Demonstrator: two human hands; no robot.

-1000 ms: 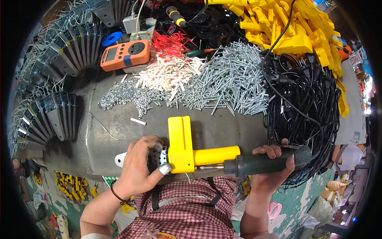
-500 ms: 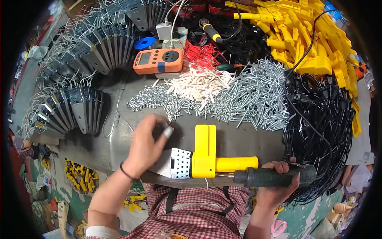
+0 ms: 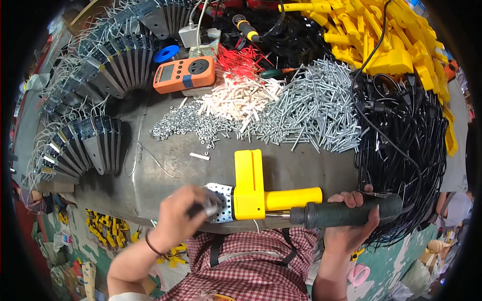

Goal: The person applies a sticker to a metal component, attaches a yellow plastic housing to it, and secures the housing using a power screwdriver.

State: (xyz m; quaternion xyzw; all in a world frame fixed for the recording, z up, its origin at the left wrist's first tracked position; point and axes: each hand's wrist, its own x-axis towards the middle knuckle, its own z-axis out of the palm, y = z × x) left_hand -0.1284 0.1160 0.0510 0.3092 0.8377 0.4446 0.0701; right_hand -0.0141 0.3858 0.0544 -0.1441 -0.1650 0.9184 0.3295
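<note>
My right hand (image 3: 351, 215) is wrapped round a dark green electric screwdriver (image 3: 341, 213) whose bit points left. The bit reaches the lower right side of a yellow plastic housing (image 3: 249, 188) with a yellow handle (image 3: 293, 198), lying at the table's near edge. On the housing's left is a perforated metal plate (image 3: 221, 200). Over that plate's left end is my left hand (image 3: 183, 213), blurred, with its fingers curled together; what they hold, if anything, is hidden. A single white strip (image 3: 200, 156) lies apart on the table.
Beyond are heaps of nuts (image 3: 173, 120), white strips (image 3: 238, 98) and screws (image 3: 321, 108). An orange meter (image 3: 184, 75) stands behind them. Metal plates with wires (image 3: 103, 143) line the left; black cables (image 3: 401, 160) and yellow housings (image 3: 386, 45) fill the right.
My left hand has come from beside the nuts down to the left end of the metal plate, uncovering the single white strip. My right hand still holds the screwdriver at the housing.
</note>
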